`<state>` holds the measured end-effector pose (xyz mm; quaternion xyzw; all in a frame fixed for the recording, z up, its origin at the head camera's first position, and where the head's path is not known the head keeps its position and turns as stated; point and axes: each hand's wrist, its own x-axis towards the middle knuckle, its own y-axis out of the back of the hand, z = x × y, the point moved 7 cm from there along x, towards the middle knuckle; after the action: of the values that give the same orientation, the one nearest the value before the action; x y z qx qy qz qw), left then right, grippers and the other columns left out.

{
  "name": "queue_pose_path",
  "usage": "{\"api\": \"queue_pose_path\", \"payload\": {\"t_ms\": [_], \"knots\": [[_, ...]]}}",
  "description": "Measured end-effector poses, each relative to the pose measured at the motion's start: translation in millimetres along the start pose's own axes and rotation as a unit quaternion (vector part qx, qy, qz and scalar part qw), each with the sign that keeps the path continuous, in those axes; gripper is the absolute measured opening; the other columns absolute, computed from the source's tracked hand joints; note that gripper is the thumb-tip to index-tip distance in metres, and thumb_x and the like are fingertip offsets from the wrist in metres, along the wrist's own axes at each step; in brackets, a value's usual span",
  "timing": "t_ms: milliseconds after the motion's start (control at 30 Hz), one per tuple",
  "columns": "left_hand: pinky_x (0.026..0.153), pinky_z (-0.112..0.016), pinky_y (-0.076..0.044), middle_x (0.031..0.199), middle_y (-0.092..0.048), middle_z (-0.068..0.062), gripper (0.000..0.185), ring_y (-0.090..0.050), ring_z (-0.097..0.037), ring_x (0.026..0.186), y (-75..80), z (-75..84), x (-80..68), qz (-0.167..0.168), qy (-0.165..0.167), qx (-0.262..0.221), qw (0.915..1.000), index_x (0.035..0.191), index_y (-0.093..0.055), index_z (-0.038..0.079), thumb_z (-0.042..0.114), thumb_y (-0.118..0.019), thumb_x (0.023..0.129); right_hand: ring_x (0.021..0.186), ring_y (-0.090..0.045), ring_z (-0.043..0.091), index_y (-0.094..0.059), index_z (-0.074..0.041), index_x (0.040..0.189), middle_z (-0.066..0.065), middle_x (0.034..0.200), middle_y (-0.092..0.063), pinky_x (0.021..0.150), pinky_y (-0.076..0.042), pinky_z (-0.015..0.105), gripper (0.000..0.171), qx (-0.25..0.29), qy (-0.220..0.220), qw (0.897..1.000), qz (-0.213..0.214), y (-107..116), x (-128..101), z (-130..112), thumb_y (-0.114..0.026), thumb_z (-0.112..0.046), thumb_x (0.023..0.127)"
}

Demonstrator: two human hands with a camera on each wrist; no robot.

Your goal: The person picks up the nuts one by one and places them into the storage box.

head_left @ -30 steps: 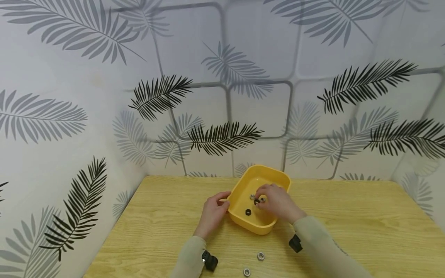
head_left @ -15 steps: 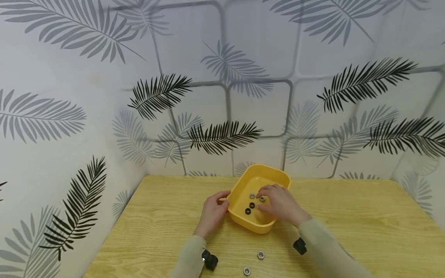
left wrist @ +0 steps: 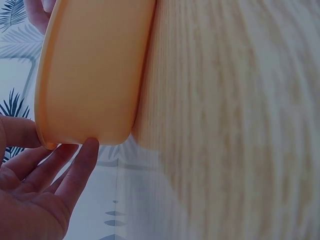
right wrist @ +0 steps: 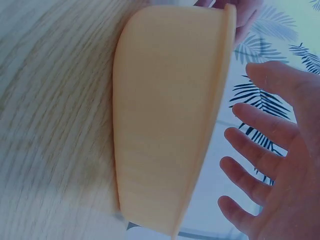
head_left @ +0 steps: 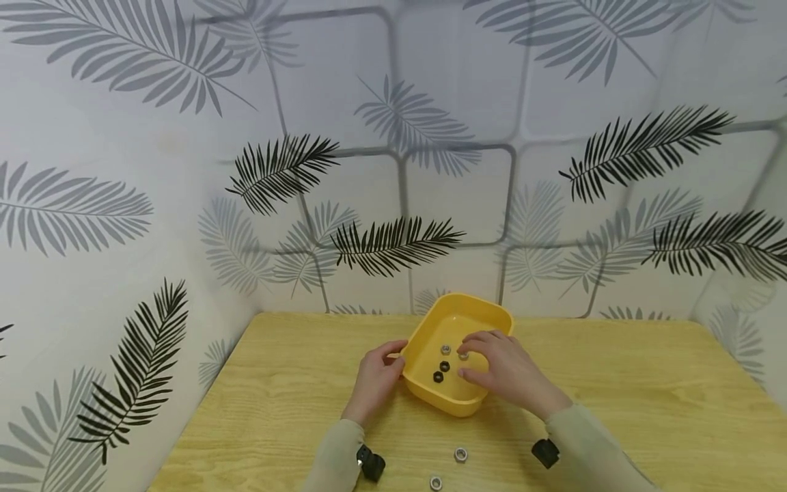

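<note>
A yellow plastic basin (head_left: pixel 451 406) stands at an angle near the back of the table. My left hand (head_left: pixel 375 379) pinches its left rim; in the left wrist view the thumb (left wrist: pixel 21 132) lies at the rim while the fingers press the outside wall. Inside lie two black hex nuts, one (head_left: pixel 445 366) just behind the other (head_left: pixel 438 376). A silver nut (head_left: pixel 445 349) sits farther back, and a second silver nut (head_left: pixel 464 356) is partly hidden by my right fingers. Over the basin's right side hovers my right hand (head_left: pixel 513 365), fingers spread and holding nothing.
Two more silver nuts lie on the wooden table (head_left: pixel 295 383) in front of the basin, one nearer (head_left: pixel 436 483) and one farther (head_left: pixel 461 454). Behind the table rises a wall (head_left: pixel 455 198) with a leaf pattern. A black wrist device (head_left: pixel 371 464) is worn on each arm.
The right hand has let go of a black nut, which now lies beside the other one. It has then drawn back slightly to the right with its fingers apart. The left hand stays put.
</note>
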<state>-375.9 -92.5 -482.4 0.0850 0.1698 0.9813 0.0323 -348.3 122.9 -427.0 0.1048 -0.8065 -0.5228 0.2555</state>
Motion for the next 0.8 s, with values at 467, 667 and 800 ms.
{"api": "queue_pose_path", "payload": {"t_ms": [467, 667, 800], "knots": [[0.075, -0.032, -0.057, 0.121, -0.066, -0.009, 0.036, -0.066, -0.022, 0.096, 0.2, -0.4, -1.5, 0.000, 0.003, 0.000, 1.0000, 0.128, -0.065, 0.005, 0.008, -0.056, 0.093, 0.116, -0.052, 0.019, -0.070, -0.022, 0.118, -0.005, 0.124, -0.062, 0.097, -0.040, 0.051, 0.041, 0.015, 0.039, 0.999, 0.017, 17, -20, -24, -0.071, -0.047, 0.086], [0.074, -0.035, -0.057, 0.121, -0.065, -0.013, 0.036, -0.066, -0.027, 0.097, -0.4, -0.8, -1.1, -0.002, -0.006, -0.004, 1.0000, 0.128, -0.064, 0.003, 0.005, -0.056, 0.093, 0.117, -0.052, 0.018, -0.070, -0.024, 0.118, -0.008, 0.125, -0.061, 0.097, -0.041, 0.052, 0.043, 0.029, 0.049, 0.998, 0.010, 22, -25, -36, -0.064, -0.055, 0.089], [0.074, -0.034, -0.057, 0.121, -0.065, -0.012, 0.036, -0.066, -0.026, 0.096, -0.2, -0.5, -0.5, 0.000, -0.004, -0.003, 1.0000, 0.128, -0.065, 0.004, 0.006, -0.056, 0.093, 0.117, -0.051, 0.017, -0.069, -0.027, 0.115, -0.009, 0.125, -0.060, 0.097, -0.042, 0.050, 0.037, 0.040, 0.066, 0.997, 0.009, 25, -29, -46, -0.065, -0.053, 0.089]]}}
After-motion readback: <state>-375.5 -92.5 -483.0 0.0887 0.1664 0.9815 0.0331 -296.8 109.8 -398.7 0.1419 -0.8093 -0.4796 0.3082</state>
